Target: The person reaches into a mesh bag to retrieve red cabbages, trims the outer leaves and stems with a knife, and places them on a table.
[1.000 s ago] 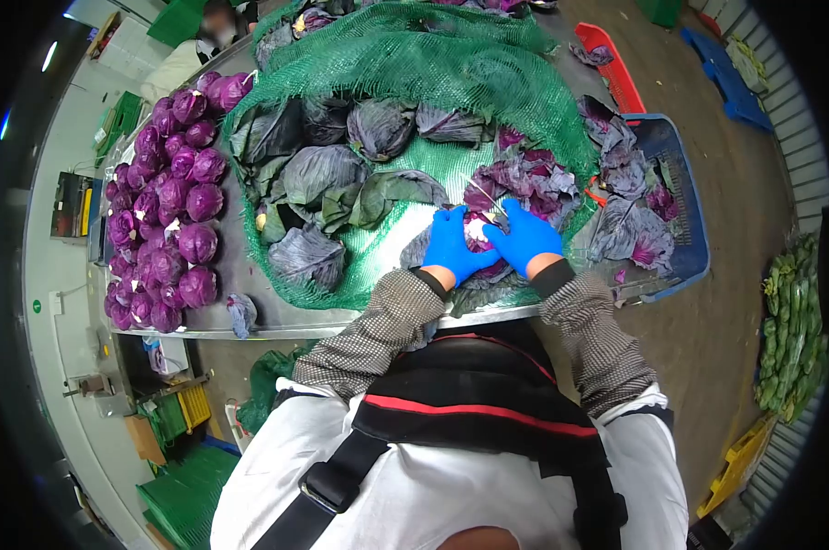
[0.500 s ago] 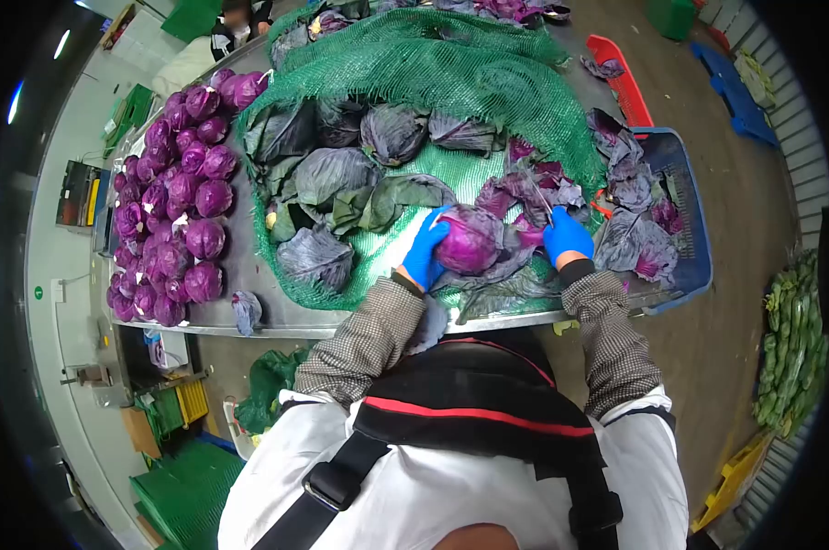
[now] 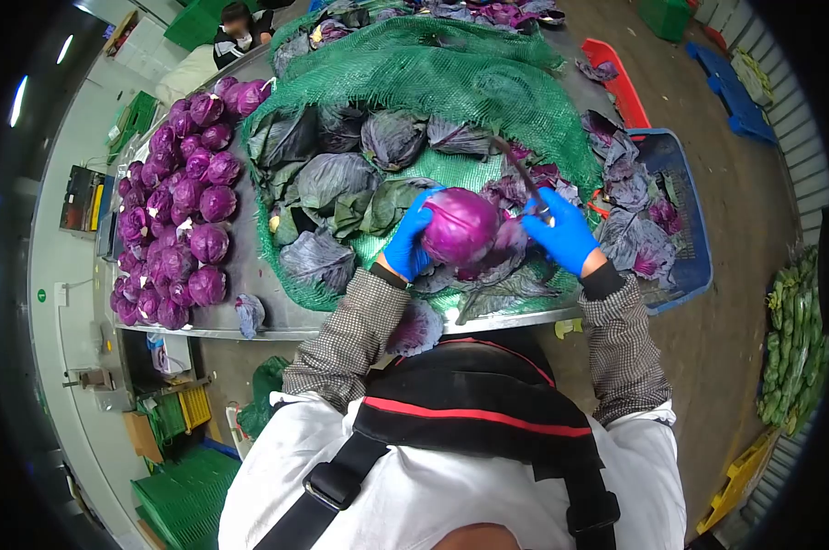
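Purple cabbage [image 3: 460, 227] is over the near part of the green mesh [image 3: 497, 78], just above or on loose leaves [image 3: 504, 264]; can't tell if the bench [image 3: 248, 261] side takes any of its weight. Left hand [image 3: 409, 242] is cupped round the head's left side. Right hand [image 3: 566, 236] is wrapped round a knife [image 3: 522, 174], blade angled up toward the far side, clear of the left fingers. Can't tell if the right fingertips touch a leaf.

Doing it well, my read:
- Glossy skin probably slips, so palm support beats fingertips.
- Left thumb and fingers belong behind the edge; blade strokes go away from them.
- Shallow cuts only: a deep nick likely marks the head.
- Better to rotate the head with the left than reach across with the blade.
- Leaves underneath likely make a shifty base; don't lean on them.
- Blue crate [image 3: 705, 266] with leaves is on the knife side, so scrap goes right; glossy heads [image 3: 181, 197] sit far left.
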A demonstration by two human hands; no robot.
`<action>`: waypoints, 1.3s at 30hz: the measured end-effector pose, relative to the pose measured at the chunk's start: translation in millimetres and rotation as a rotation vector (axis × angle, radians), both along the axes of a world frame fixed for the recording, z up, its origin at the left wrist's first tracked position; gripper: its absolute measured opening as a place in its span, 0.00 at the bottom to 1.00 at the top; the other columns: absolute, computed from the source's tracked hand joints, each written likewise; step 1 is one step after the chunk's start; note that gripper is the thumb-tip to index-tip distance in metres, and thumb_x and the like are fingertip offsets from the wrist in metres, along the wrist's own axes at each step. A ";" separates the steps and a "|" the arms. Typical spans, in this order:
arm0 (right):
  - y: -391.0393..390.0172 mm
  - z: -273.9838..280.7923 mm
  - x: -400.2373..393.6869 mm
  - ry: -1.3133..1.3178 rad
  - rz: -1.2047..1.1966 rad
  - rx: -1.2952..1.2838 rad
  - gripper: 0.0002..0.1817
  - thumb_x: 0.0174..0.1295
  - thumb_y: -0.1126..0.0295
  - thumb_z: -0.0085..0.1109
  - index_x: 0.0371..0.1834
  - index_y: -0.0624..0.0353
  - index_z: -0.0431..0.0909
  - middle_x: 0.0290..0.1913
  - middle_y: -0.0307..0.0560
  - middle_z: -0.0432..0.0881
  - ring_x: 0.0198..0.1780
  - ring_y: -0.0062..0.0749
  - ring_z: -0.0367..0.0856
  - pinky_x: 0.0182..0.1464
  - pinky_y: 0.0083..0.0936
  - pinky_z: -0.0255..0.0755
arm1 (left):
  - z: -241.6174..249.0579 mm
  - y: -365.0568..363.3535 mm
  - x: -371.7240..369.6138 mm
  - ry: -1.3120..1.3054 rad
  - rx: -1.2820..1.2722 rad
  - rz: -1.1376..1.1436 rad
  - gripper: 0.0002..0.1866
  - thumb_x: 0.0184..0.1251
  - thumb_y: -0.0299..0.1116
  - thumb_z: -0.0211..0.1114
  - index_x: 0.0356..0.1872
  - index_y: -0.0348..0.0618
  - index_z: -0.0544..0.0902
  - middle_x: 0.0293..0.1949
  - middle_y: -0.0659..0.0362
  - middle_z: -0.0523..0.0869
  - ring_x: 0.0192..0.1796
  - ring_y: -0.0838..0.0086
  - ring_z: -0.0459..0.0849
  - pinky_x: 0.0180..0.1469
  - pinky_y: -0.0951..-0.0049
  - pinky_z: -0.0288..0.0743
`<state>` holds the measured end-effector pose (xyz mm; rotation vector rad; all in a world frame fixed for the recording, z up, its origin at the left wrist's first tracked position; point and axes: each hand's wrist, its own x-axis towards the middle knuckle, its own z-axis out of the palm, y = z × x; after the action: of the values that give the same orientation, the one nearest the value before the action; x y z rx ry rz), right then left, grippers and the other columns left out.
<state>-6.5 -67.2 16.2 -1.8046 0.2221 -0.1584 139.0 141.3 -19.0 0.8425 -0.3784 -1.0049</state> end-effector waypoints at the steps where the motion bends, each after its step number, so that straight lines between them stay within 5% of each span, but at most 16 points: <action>1: -10.7 -23.2 1.2 0.055 -0.177 -0.218 0.19 0.54 0.60 0.58 0.44 0.60 0.72 0.39 0.51 0.77 0.36 0.38 0.76 0.42 0.30 0.71 | -0.5 1.8 -2.2 0.237 -0.052 -0.016 0.38 0.55 0.46 0.64 0.64 0.43 0.59 0.61 0.51 0.65 0.62 0.60 0.67 0.63 0.57 0.61; 2: -16.6 -33.9 2.7 0.108 -0.356 -0.438 0.19 0.55 0.59 0.58 0.45 0.60 0.72 0.41 0.51 0.78 0.36 0.37 0.77 0.41 0.30 0.71 | -0.6 2.4 -3.2 0.472 -0.105 -0.034 0.38 0.57 0.50 0.62 0.64 0.44 0.58 0.63 0.49 0.63 0.64 0.57 0.64 0.64 0.54 0.60; 6: 30.3 41.5 6.1 0.174 -0.194 -0.215 0.40 0.49 0.47 0.62 0.62 0.55 0.62 0.53 0.57 0.74 0.50 0.47 0.76 0.50 0.34 0.70 | 15.9 -8.9 -15.9 0.665 -0.254 -0.025 0.41 0.56 0.62 0.54 0.66 0.49 0.56 0.65 0.47 0.60 0.65 0.50 0.61 0.61 0.38 0.57; 8: 43.3 42.3 10.8 0.031 -0.160 -0.410 0.45 0.45 0.42 0.62 0.64 0.55 0.59 0.54 0.59 0.72 0.51 0.48 0.75 0.52 0.35 0.69 | 15.1 -6.2 -13.0 0.726 -0.238 -0.115 0.43 0.56 0.68 0.48 0.66 0.51 0.55 0.65 0.47 0.59 0.65 0.49 0.61 0.58 0.33 0.56; 10: 46.2 37.3 13.3 -0.026 -0.145 -0.345 0.43 0.46 0.43 0.63 0.63 0.55 0.61 0.54 0.60 0.73 0.53 0.49 0.74 0.53 0.35 0.68 | 19.3 -7.1 -11.6 0.662 -0.253 -0.414 0.41 0.58 0.68 0.43 0.67 0.50 0.56 0.66 0.48 0.58 0.66 0.50 0.60 0.60 0.38 0.57; 14: 44.9 27.8 10.6 0.035 -0.166 -0.049 0.32 0.50 0.51 0.64 0.56 0.56 0.68 0.40 0.50 0.78 0.40 0.36 0.77 0.44 0.29 0.71 | 11.5 -7.7 -6.8 0.481 0.003 -0.051 0.42 0.59 0.69 0.38 0.66 0.49 0.58 0.64 0.49 0.63 0.65 0.52 0.63 0.62 0.41 0.56; 18: 35.5 5.3 3.6 0.178 -0.226 0.232 0.17 0.55 0.64 0.60 0.46 0.58 0.71 0.27 0.38 0.73 0.29 0.20 0.70 0.35 0.24 0.70 | 5.5 -1.4 -14.6 0.730 -0.316 -0.104 0.38 0.61 0.67 0.33 0.65 0.51 0.59 0.65 0.48 0.61 0.65 0.53 0.62 0.64 0.44 0.55; 19: 28.3 -26.9 3.1 -0.003 -0.249 0.035 0.15 0.55 0.65 0.57 0.44 0.57 0.72 0.30 0.41 0.77 0.30 0.28 0.74 0.37 0.27 0.71 | -0.4 -0.1 -13.9 0.708 -0.382 -0.130 0.38 0.61 0.66 0.33 0.65 0.52 0.59 0.65 0.48 0.61 0.65 0.54 0.62 0.64 0.44 0.54; 23: -0.9 -60.1 -3.6 0.285 -0.425 -0.403 0.18 0.53 0.62 0.59 0.45 0.56 0.71 0.36 0.49 0.80 0.33 0.37 0.77 0.39 0.32 0.71 | -6.4 8.8 -6.0 0.594 -0.139 -0.046 0.41 0.57 0.69 0.35 0.66 0.53 0.56 0.67 0.50 0.58 0.66 0.52 0.60 0.61 0.37 0.54; 26: 4.1 -37.8 -1.7 0.420 -0.394 -0.460 0.28 0.51 0.57 0.62 0.54 0.53 0.67 0.43 0.54 0.80 0.36 0.45 0.78 0.42 0.36 0.71 | 6.8 11.9 -8.6 0.768 -0.365 -0.067 0.41 0.58 0.68 0.39 0.68 0.54 0.53 0.68 0.49 0.54 0.66 0.50 0.59 0.59 0.34 0.54; 28: 34.3 4.6 7.9 -0.064 -0.194 -0.278 0.38 0.50 0.53 0.64 0.63 0.53 0.60 0.41 0.50 0.80 0.36 0.42 0.78 0.43 0.37 0.70 | 30.2 16.4 -14.5 0.781 -0.276 -0.041 0.42 0.58 0.68 0.43 0.68 0.54 0.51 0.68 0.50 0.54 0.66 0.50 0.58 0.58 0.35 0.58; 30: 36.2 -2.9 20.5 -0.182 -0.132 -0.177 0.40 0.50 0.52 0.63 0.64 0.53 0.58 0.42 0.48 0.80 0.36 0.38 0.78 0.40 0.34 0.71 | 34.9 24.3 -15.0 0.500 -0.176 -0.237 0.38 0.62 0.64 0.42 0.68 0.54 0.51 0.67 0.53 0.56 0.67 0.51 0.58 0.56 0.36 0.62; 31: 36.5 -5.9 24.2 -0.297 -0.064 -0.078 0.41 0.51 0.51 0.63 0.66 0.54 0.56 0.43 0.46 0.79 0.37 0.34 0.78 0.37 0.31 0.71 | 51.1 27.3 -18.3 0.343 -0.106 -0.238 0.38 0.61 0.55 0.55 0.68 0.52 0.51 0.67 0.54 0.56 0.66 0.53 0.59 0.55 0.38 0.66; 32: 25.5 6.9 13.2 0.117 0.046 0.391 0.37 0.55 0.46 0.58 0.64 0.53 0.60 0.43 0.41 0.78 0.34 0.23 0.75 0.28 0.20 0.68 | 82.8 22.6 -20.8 0.054 0.293 -0.176 0.43 0.53 0.44 0.68 0.66 0.48 0.53 0.65 0.53 0.59 0.66 0.57 0.60 0.58 0.45 0.64; 35: 45.5 -6.0 24.5 0.216 -0.004 1.025 0.36 0.55 0.33 0.41 0.56 0.48 0.68 0.32 0.35 0.76 0.22 0.16 0.69 0.19 0.14 0.58 | 51.2 45.0 -6.9 -0.917 0.389 0.118 0.53 0.35 0.40 0.78 0.65 0.45 0.55 0.62 0.52 0.61 0.66 0.63 0.59 0.65 0.63 0.55; 39: 67.7 -58.2 31.6 0.604 0.096 1.064 0.37 0.53 0.27 0.32 0.39 0.49 0.75 0.15 0.38 0.67 0.15 0.23 0.62 0.16 0.20 0.54 | 11.4 39.4 -3.5 -0.865 0.306 0.157 0.55 0.32 0.46 0.79 0.64 0.44 0.57 0.59 0.51 0.64 0.63 0.61 0.63 0.64 0.63 0.58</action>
<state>25.2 0.5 -42.0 -0.7497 0.5261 0.5052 135.4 180.7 -7.5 1.5523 -0.8859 -0.5094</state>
